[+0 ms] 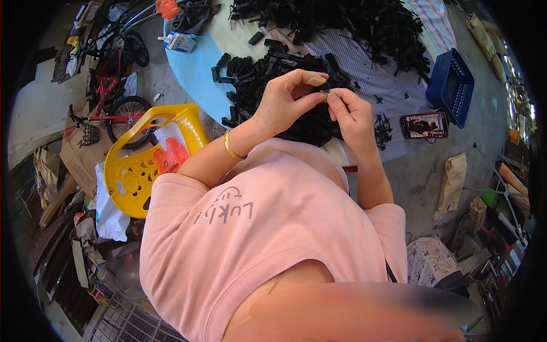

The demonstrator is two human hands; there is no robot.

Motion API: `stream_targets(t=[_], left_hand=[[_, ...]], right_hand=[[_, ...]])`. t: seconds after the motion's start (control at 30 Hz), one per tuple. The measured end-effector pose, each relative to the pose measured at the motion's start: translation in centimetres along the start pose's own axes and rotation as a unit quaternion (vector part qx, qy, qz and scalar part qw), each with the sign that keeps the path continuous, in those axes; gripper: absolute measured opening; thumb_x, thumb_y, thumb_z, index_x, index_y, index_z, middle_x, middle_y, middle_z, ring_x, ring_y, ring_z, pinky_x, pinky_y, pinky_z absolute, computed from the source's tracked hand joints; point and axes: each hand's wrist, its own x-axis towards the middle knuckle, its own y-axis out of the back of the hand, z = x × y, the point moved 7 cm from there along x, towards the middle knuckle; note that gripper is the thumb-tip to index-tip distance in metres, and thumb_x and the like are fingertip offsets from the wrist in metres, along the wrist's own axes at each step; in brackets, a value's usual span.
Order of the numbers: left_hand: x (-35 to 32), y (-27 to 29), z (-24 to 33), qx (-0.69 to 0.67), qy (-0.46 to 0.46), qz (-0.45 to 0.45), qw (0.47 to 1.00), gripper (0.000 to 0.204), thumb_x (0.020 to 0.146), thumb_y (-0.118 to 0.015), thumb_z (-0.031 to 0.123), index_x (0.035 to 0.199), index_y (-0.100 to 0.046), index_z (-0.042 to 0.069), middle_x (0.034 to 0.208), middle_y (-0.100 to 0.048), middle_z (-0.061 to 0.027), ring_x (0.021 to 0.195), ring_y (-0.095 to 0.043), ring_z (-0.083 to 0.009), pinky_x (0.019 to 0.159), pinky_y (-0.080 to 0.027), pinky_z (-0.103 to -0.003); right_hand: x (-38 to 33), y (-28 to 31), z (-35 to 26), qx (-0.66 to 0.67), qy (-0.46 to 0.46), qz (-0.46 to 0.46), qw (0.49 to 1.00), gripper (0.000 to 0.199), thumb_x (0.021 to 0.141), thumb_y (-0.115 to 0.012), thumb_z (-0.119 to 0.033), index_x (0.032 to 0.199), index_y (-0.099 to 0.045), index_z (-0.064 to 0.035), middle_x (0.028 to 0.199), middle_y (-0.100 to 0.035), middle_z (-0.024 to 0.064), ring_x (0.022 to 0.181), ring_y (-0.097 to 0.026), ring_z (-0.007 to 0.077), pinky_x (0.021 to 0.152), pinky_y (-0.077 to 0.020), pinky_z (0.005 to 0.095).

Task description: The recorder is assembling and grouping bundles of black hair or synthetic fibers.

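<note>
Over a heap of small black plastic parts (256, 85), my two hands meet at the fingertips. My left hand (288, 102) has its thumb and forefinger bent toward each other, with a tan wrap or patch on one finger. Thumb against fingers, my right hand (351, 117) pinches right beside the left fingertips. Something tiny and dark seems to sit between them, too small and hidden to name. Right of the right hand, a few thin black bits (383, 131) lie scattered on the patterned cloth (399, 97).
A larger black pile (342, 23) covers the table's far side. At the right are a blue plastic basket (452, 85) and a phone (424, 125) with its screen lit. A yellow chair (128, 182) stands left, near a red bicycle (105, 94). A small carton (179, 43) sits far left.
</note>
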Motion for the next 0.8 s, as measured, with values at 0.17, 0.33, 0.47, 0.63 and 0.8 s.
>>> stream_targets(t=[0.17, 0.33, 0.47, 0.63, 0.8], left_hand=[[-0.1, -0.1, 0.4, -0.011, -0.051, -0.007, 0.999, 0.018, 0.075, -0.064, -0.005, 0.091, -0.056, -0.006, 0.107, -0.059, -0.0124, 0.091, -0.057, -0.0111, 0.079, -0.049, -0.025], [-0.5, 0.0, 0.5, 0.076, -0.088, 0.002, 0.993, 0.015, 0.073, -0.064, -0.007, 0.086, -0.058, -0.005, 0.102, -0.06, -0.0131, 0.089, -0.059, -0.0145, 0.077, -0.05, -0.025], [-0.7, -0.1, 0.7, 0.136, -0.123, -0.031, 0.983, 0.02, 0.075, -0.061, -0.007, 0.094, -0.056, -0.004, 0.106, -0.059, -0.0134, 0.091, -0.061, -0.0185, 0.079, -0.049, -0.026], [0.5, 0.6, 0.1, -0.23, 0.067, 0.002, 0.971, 0.03, 0.088, -0.047, 0.002, 0.118, -0.044, -0.001, 0.115, -0.052, -0.0159, 0.1, -0.057, -0.023, 0.088, -0.046, -0.032], [0.0, -0.4, -2.1, -0.384, 0.2, -0.059, 0.9, 0.031, 0.09, -0.046, 0.009, 0.12, -0.045, 0.001, 0.112, -0.053, -0.0144, 0.099, -0.057, -0.0235, 0.089, -0.047, -0.037]], right_hand=[[-0.2, -0.3, -0.1, 0.039, -0.018, -0.011, 0.999, 0.017, 0.088, -0.051, -0.013, 0.083, -0.059, 0.0009, 0.057, -0.05, -0.0014, 0.052, -0.043, 0.0041, 0.046, -0.0333, 0.0192], [-0.3, -0.6, 1.1, 0.096, -0.061, -0.016, 0.993, 0.017, 0.087, -0.052, -0.012, 0.082, -0.06, 0.0013, 0.056, -0.05, -0.0011, 0.051, -0.043, 0.0039, 0.045, -0.0334, 0.0195], [-0.4, -1.0, 2.2, 0.146, -0.078, -0.044, 0.985, 0.015, 0.087, -0.054, -0.013, 0.088, -0.059, 0.0007, 0.06, -0.048, -0.0021, 0.052, -0.04, 0.0033, 0.045, -0.032, 0.0191], [-0.6, 1.0, -1.7, -0.051, 0.108, 0.044, 0.992, 0.021, 0.073, -0.071, -0.01, 0.086, -0.057, -0.001, 0.065, -0.049, -0.0032, 0.051, -0.037, 0.0024, 0.046, -0.0297, 0.0161], [-1.2, 1.7, -2.8, -0.04, 0.179, 0.079, 0.98, 0.014, 0.07, -0.072, -0.003, 0.075, -0.059, -0.0016, 0.068, -0.055, 0.0019, 0.054, -0.044, 0.0045, 0.047, -0.0337, 0.0172]])
